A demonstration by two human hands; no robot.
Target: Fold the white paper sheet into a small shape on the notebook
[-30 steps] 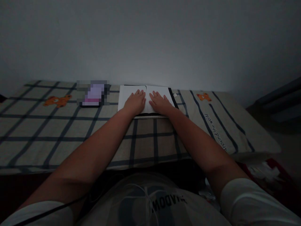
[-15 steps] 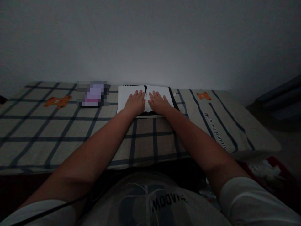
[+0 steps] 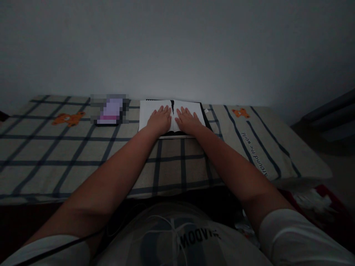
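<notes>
An open notebook (image 3: 146,112) with blank white pages lies on the cloth-covered table, close to the wall. A dark ragged strip, like a tear or gap, runs down the upper middle between its pages. My left hand (image 3: 160,120) rests palm down on the left page, fingers stretched out. On the right page my right hand (image 3: 188,120) lies flat in the same way, fingers a little spread. Both hands are near the centre fold, apart from each other. A black cover edge shows along the notebook's right side and bottom.
Left of the notebook a phone (image 3: 111,111), partly pixelated, lies on the checked tablecloth (image 3: 169,166). A plain wall (image 3: 177,48) rises right behind the table. A red container (image 3: 330,199) with white crumpled material stands below at the right. A thin cable crosses my left arm.
</notes>
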